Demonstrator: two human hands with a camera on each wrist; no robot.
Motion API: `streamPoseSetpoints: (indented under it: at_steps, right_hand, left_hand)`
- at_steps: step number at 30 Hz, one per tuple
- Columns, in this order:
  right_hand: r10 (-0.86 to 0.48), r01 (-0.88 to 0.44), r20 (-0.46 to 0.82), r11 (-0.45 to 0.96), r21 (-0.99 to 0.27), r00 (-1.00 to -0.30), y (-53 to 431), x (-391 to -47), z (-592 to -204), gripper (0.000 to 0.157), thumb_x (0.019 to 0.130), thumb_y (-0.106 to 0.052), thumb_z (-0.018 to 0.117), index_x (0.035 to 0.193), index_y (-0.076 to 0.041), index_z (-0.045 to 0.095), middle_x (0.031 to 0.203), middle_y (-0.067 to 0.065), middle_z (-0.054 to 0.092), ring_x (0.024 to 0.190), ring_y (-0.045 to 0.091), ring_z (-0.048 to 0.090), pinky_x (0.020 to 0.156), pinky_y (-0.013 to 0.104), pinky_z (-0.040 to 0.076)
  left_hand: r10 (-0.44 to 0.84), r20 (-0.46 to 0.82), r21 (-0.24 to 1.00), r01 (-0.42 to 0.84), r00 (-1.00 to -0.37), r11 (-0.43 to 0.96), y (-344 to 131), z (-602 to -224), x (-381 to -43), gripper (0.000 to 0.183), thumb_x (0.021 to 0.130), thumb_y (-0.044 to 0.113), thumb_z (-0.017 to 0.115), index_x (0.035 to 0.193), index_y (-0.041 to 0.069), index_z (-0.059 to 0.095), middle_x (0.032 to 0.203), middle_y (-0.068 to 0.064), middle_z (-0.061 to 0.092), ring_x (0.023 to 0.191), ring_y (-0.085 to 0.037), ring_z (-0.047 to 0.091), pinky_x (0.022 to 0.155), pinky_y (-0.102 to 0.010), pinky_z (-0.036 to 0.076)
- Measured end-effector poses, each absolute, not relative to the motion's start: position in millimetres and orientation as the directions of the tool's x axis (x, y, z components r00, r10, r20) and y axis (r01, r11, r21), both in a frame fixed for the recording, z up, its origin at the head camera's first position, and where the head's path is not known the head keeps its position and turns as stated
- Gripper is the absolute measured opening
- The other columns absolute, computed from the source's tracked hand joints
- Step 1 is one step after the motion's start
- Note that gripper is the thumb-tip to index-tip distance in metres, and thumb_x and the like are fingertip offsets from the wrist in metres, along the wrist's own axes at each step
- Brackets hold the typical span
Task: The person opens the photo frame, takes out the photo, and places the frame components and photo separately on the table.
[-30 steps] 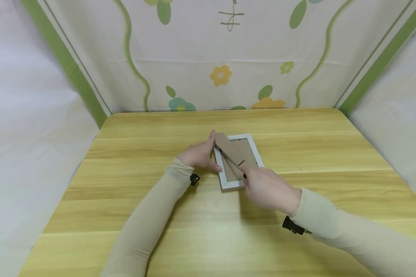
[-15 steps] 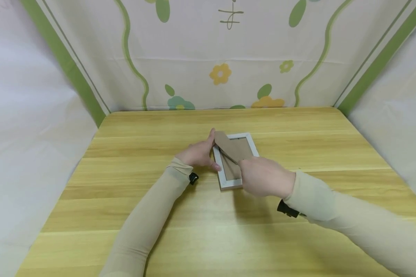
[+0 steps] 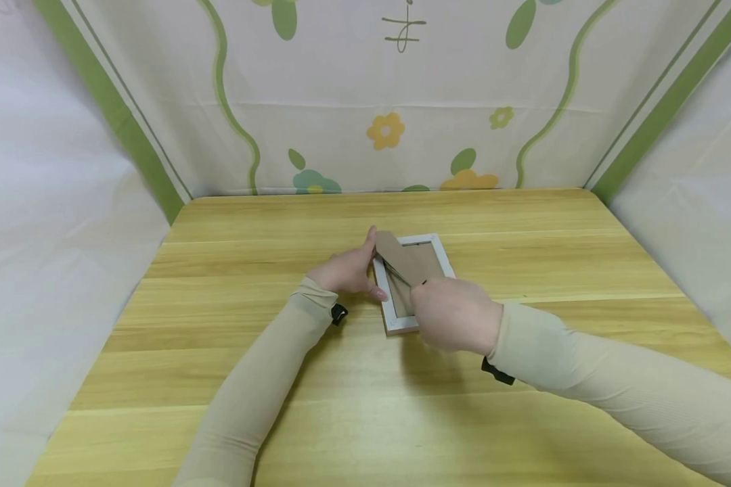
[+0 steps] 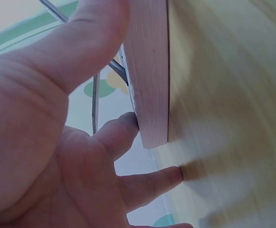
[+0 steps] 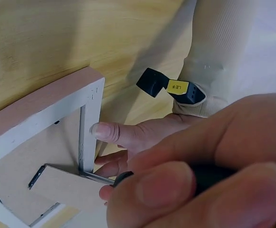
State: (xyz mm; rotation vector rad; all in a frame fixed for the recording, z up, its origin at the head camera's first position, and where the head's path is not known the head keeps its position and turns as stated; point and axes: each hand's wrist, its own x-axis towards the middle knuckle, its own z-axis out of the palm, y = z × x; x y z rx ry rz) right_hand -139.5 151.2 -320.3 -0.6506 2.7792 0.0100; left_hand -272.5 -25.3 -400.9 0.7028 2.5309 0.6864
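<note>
A white-rimmed photo frame (image 3: 388, 301) lies with its brown backboard (image 3: 429, 260) up, the hinged stand (image 3: 396, 255) slanting across it. Against the frame's left side rests my left hand (image 3: 347, 270), thumb on the rim and fingers spread fairly straight; one fingertip touches the frame's end in the left wrist view. My right hand (image 3: 457, 314) grips what looks like a screwdriver (image 5: 99, 178), with a black handle (image 5: 209, 175) and thin metal shaft, over the near right part of the frame. In the head view that hand covers the tool's handle and the frame's near right corner.
The wooden table (image 3: 317, 419) extends around the frame on all sides. A white flowered cloth (image 3: 329, 81) hangs behind its far edge, with white cloth at both sides. Dark straps with buckles (image 5: 152, 81) sit at the wrists.
My right hand has shifted left over the frame and now hides more of its near right part. My left hand and the frame stay nearly in place.
</note>
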Motion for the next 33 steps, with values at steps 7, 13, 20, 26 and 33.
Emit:
streamPoseSetpoints:
  at_steps: [7, 13, 20, 26, 33]
  right_hand:
    - [-0.449, -0.459, -0.274, 0.888, -0.031, -0.85, 149, -139, -320, 0.016, 0.083, -0.007, 0.071, 0.073, -0.011, 0.058, 0.06, 0.0, 0.053, 0.05, 0.013, 0.043, 0.04, 0.027, 0.038]
    - [-0.457, -0.468, -0.264, 0.884, -0.025, -0.849, 147, -139, -322, 0.018, 0.081, -0.007, 0.072, 0.073, -0.012, 0.057, 0.063, -0.001, 0.053, 0.05, 0.013, 0.043, 0.04, 0.028, 0.039]
    - [-0.468, -0.485, -0.255, 0.875, 0.005, -0.846, 147, -139, -322, 0.02, 0.082, -0.012, 0.076, 0.074, -0.011, 0.057, 0.065, -0.001, 0.052, 0.052, 0.013, 0.045, 0.04, 0.029, 0.042]
    - [-0.441, -0.45, -0.28, 0.892, -0.034, -0.853, 148, -139, -321, 0.02, 0.081, -0.014, 0.076, 0.073, -0.011, 0.057, 0.063, 0.0, 0.054, 0.053, 0.014, 0.048, 0.043, 0.029, 0.042]
    - [-0.423, -0.408, -0.256, 0.906, -0.11, -0.869, 157, -138, -321, 0.014, 0.078, -0.008, 0.073, 0.082, -0.005, 0.06, 0.066, 0.001, 0.053, 0.054, 0.015, 0.049, 0.044, 0.028, 0.043]
  left_hand:
    - [0.556, -0.257, 0.549, 0.354, -0.791, 0.757, -25, -401, -272, 0.141, 0.073, 0.04, 0.087, 0.153, 0.017, -0.026, 0.158, -0.017, 0.029, 0.091, -0.022, 0.063, 0.104, -0.046, 0.041]
    - [0.555, -0.256, 0.554, 0.35, -0.792, 0.755, -25, -401, -272, 0.141, 0.072, 0.04, 0.087, 0.154, 0.016, -0.026, 0.158, -0.016, 0.029, 0.103, -0.025, 0.062, 0.106, -0.047, 0.039]
    - [0.55, -0.261, 0.552, 0.345, -0.793, 0.759, -24, -400, -272, 0.142, 0.072, 0.04, 0.087, 0.154, 0.016, -0.026, 0.158, -0.016, 0.03, 0.098, -0.024, 0.064, 0.103, -0.044, 0.043]
    - [0.543, -0.264, 0.551, 0.338, -0.797, 0.763, -24, -401, -270, 0.141, 0.073, 0.04, 0.087, 0.154, 0.015, -0.025, 0.156, -0.018, 0.033, 0.084, -0.019, 0.065, 0.097, -0.041, 0.047]
    - [0.543, -0.261, 0.545, 0.343, -0.798, 0.765, -24, -401, -271, 0.14, 0.073, 0.041, 0.087, 0.154, 0.014, -0.025, 0.154, -0.019, 0.036, 0.086, -0.02, 0.065, 0.095, -0.04, 0.048]
